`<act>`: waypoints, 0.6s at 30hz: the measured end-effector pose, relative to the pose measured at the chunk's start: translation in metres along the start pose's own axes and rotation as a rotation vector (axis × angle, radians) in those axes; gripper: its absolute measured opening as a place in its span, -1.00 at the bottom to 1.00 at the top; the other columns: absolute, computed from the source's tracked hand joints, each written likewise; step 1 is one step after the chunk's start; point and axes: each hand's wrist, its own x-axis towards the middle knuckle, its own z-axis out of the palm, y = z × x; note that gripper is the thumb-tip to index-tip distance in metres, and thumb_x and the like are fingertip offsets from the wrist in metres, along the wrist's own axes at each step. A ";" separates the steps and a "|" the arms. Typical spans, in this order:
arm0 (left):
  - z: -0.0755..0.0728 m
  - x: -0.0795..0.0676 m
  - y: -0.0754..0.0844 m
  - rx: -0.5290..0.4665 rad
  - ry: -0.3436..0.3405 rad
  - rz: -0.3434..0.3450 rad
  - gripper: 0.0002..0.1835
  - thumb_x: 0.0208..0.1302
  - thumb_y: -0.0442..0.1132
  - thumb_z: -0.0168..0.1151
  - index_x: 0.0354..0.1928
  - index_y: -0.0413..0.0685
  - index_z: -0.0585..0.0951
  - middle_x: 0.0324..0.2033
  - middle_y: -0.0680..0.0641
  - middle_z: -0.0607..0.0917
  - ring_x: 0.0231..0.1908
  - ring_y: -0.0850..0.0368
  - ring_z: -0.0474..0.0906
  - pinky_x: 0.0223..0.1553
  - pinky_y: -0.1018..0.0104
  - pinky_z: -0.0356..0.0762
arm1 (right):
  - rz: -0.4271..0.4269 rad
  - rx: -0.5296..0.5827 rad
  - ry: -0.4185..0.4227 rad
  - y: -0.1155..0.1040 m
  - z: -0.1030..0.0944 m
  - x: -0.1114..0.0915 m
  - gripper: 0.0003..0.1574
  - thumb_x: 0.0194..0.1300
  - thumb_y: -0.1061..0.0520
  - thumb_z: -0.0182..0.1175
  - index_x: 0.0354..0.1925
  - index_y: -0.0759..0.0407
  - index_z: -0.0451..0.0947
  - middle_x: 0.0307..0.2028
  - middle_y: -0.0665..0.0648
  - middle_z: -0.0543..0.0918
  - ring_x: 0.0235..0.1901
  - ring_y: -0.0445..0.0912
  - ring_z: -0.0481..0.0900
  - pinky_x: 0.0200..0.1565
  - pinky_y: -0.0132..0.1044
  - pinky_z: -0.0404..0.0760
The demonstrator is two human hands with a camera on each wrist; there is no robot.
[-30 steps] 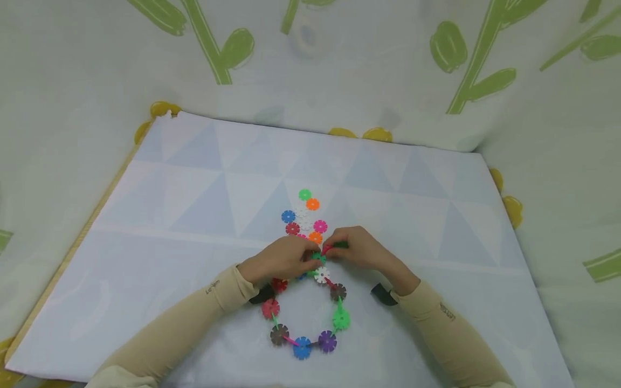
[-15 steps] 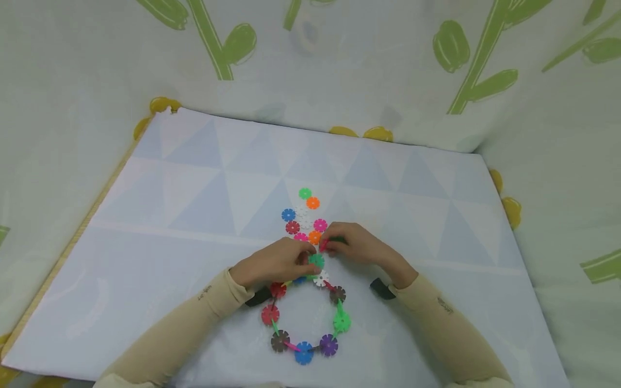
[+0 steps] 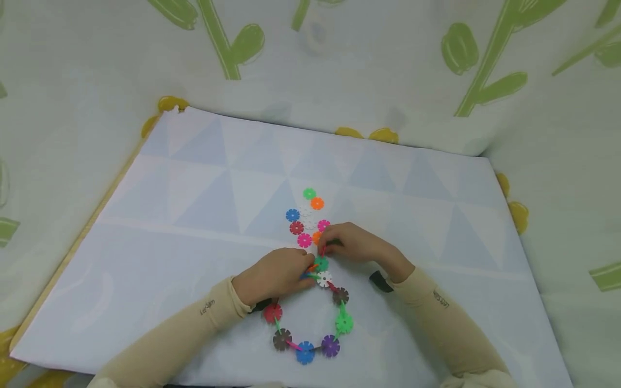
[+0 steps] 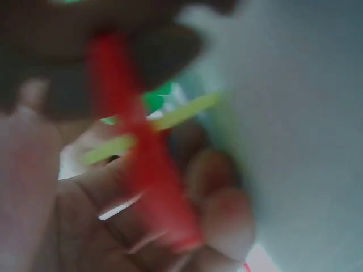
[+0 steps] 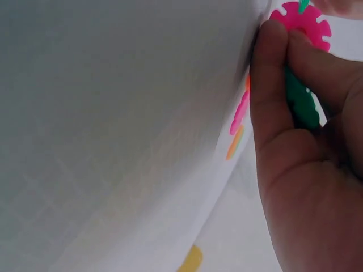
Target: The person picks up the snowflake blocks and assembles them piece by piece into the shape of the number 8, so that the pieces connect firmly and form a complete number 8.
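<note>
A ring of linked notched plastic discs [image 3: 305, 353] lies on the table, its far end between the two hands. My left hand [image 3: 276, 275] grips the ring's far left part, covering some discs. A red disc [image 4: 150, 170] crossed with a yellow disc [image 4: 187, 111] shows blurred before the curled fingers in the left wrist view. Thumb and fingers of my right hand [image 3: 356, 242] pinch a pink disc [image 5: 309, 25] with a dark green disc [image 5: 302, 102] joined to it. The pink disc's edge is right at a teal green disc [image 3: 321, 263] at the ring's far end.
Several loose discs, among them a blue disc [image 3: 292, 215], a bright green disc [image 3: 309, 193] and an orange disc [image 3: 317, 203], lie just beyond the hands. The table [image 3: 194, 269] has a pale triangle-patterned cover. A leaf-patterned curtain [image 3: 368, 70] hangs behind it.
My left hand has shifted from the teal disc toward the near side and now grips the discs left of it. My right hand has brought the pink disc down closer to the teal disc.
</note>
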 end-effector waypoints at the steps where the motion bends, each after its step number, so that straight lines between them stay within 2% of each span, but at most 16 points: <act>1: 0.002 0.000 0.001 0.020 0.018 0.013 -0.68 0.27 0.00 0.44 -0.34 -0.04 0.54 -0.59 0.11 0.39 -0.54 0.26 0.33 -0.44 0.45 0.32 | 0.002 0.002 -0.003 0.001 0.000 -0.001 -0.88 0.35 0.19 0.34 -0.16 -0.02 0.72 -0.19 -0.07 0.72 -0.13 -0.20 0.61 0.07 -0.30 0.65; 7: 0.006 0.001 0.002 0.057 0.065 0.038 -0.70 0.28 -0.02 0.43 -0.33 -0.06 0.55 -0.58 0.10 0.40 -0.56 0.27 0.30 -0.47 0.45 0.29 | 0.028 0.023 0.030 0.004 0.000 -0.007 -0.86 0.31 0.16 0.39 -0.14 -0.01 0.76 -0.22 -0.09 0.77 -0.17 -0.22 0.63 0.00 -0.35 0.65; 13: 0.006 0.001 0.001 -0.010 0.043 0.022 -0.75 0.30 -0.11 0.40 -0.34 -0.06 0.53 -0.58 0.10 0.37 -0.54 0.26 0.29 -0.46 0.46 0.28 | 0.073 0.091 0.043 0.006 0.002 -0.010 -0.83 0.25 0.15 0.44 -0.15 0.04 0.80 -0.26 -0.08 0.80 -0.23 -0.24 0.65 -0.10 -0.42 0.65; 18: 0.005 0.001 -0.001 -0.044 0.054 0.032 -0.75 0.29 -0.17 0.40 -0.39 -0.06 0.50 -0.60 0.11 0.32 -0.55 0.27 0.25 -0.48 0.47 0.22 | 0.062 0.099 0.038 0.004 0.001 -0.010 -0.83 0.23 0.16 0.45 -0.16 0.06 0.81 -0.28 -0.07 0.81 -0.25 -0.27 0.66 -0.12 -0.44 0.65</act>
